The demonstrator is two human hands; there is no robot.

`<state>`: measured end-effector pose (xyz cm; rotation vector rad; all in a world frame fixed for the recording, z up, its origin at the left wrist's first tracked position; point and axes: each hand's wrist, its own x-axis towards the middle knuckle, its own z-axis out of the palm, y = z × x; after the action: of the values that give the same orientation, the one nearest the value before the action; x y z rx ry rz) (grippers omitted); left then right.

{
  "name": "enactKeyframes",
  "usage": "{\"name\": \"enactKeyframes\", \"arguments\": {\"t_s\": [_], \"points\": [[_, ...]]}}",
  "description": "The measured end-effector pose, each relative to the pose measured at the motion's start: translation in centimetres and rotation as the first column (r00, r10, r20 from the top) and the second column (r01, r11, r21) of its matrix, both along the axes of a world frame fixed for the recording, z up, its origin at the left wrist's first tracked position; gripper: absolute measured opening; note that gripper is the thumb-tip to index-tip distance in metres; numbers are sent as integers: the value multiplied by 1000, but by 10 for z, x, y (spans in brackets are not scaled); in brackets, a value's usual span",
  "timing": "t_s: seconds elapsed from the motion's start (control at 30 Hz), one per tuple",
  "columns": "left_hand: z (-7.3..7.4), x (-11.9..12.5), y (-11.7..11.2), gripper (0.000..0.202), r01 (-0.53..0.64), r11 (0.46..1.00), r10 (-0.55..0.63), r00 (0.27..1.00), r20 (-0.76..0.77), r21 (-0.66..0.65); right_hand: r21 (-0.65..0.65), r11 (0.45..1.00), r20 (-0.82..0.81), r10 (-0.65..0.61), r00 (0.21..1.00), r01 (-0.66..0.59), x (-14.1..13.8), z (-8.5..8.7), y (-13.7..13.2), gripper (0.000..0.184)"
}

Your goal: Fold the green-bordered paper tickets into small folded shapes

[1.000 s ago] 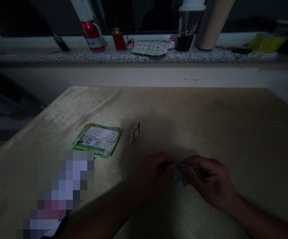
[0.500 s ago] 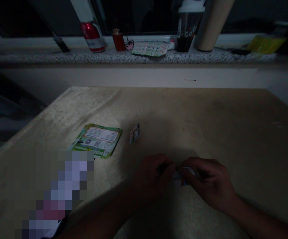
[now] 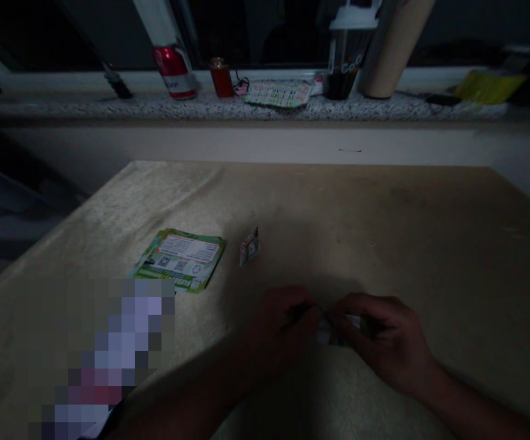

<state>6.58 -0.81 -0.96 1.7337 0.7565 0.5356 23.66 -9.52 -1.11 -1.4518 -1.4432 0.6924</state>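
A small piece of printed paper (image 3: 323, 337) is pinched between my two hands, low over the table right of centre. My left hand (image 3: 287, 321) has thumb and forefinger closed at its left edge. On the other side, my right hand (image 3: 384, 333) closes thumb and fingers on it, covering much of the piece. Dim light hides the exact folds. Beyond my left hand stands a small folded paper piece (image 3: 250, 247) with colourful print. To its left lies a stack of green printed sheets (image 3: 185, 253) with text and square codes.
The pale cloth-covered table (image 3: 384, 208) ends at a wall. On the stone windowsill (image 3: 146, 109) stand a red can (image 3: 173, 70), a small red bottle (image 3: 221, 79), a patterned pouch (image 3: 278, 93), a lidded cup (image 3: 345, 58), a tan cylinder (image 3: 395, 49) and a yellow item (image 3: 491, 85). A blurred patch covers the lower left.
Both hands stay close together on the paper piece, with slight finger shifts. The printed paper between them sits a little differently. The whole view has moved slightly.
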Motion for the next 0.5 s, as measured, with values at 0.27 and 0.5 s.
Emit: {"name": "enactKeyframes", "arguments": {"t_s": [0.27, 0.5], "points": [[-1, -2, -2, 24, 17, 999, -17, 1000, 11, 31, -60, 998, -79, 2, 997, -7, -1, 0, 1, 10], [-1, -1, 0, 25, 3, 997, -1, 1000, -21, 77, -91, 996, -165, -21, 986, 6, -1, -1, 1, 10]]}}
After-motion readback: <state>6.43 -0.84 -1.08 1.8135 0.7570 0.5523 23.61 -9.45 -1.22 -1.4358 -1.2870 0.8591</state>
